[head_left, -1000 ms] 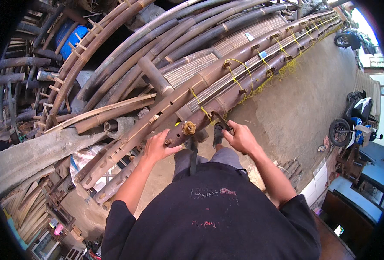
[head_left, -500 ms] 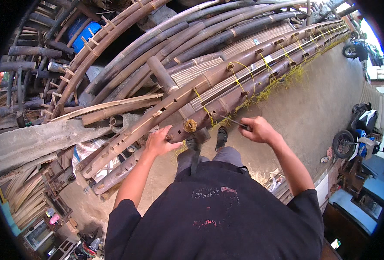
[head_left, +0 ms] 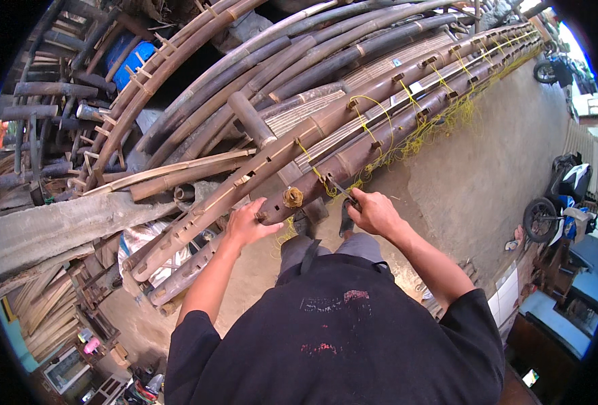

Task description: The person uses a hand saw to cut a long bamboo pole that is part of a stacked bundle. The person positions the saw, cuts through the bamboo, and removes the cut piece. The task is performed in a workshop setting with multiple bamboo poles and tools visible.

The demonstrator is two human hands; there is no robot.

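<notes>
A long frame of dark bamboo poles (head_left: 380, 128) lashed with yellow cord (head_left: 359, 121) runs from in front of me to the upper right. My left hand (head_left: 248, 223) rests on the near end of one pole, fingers wrapped over it beside a round cut end (head_left: 293, 197). My right hand (head_left: 373, 210) is closed on a small dark tool (head_left: 341, 190) whose tip points at the yellow cord on the pole. My black shirt fills the bottom of the view.
More curved bamboo poles (head_left: 197, 81) are stacked at the upper left beside a blue container (head_left: 131, 59). A concrete slab (head_left: 49, 226) lies at left. Bare ground (head_left: 474, 182) stretches right, with a parked motorcycle (head_left: 555, 202) at the edge.
My right hand has moved down and left, closer to the pole's near end, still holding the tool. My left hand stays on the pole end.
</notes>
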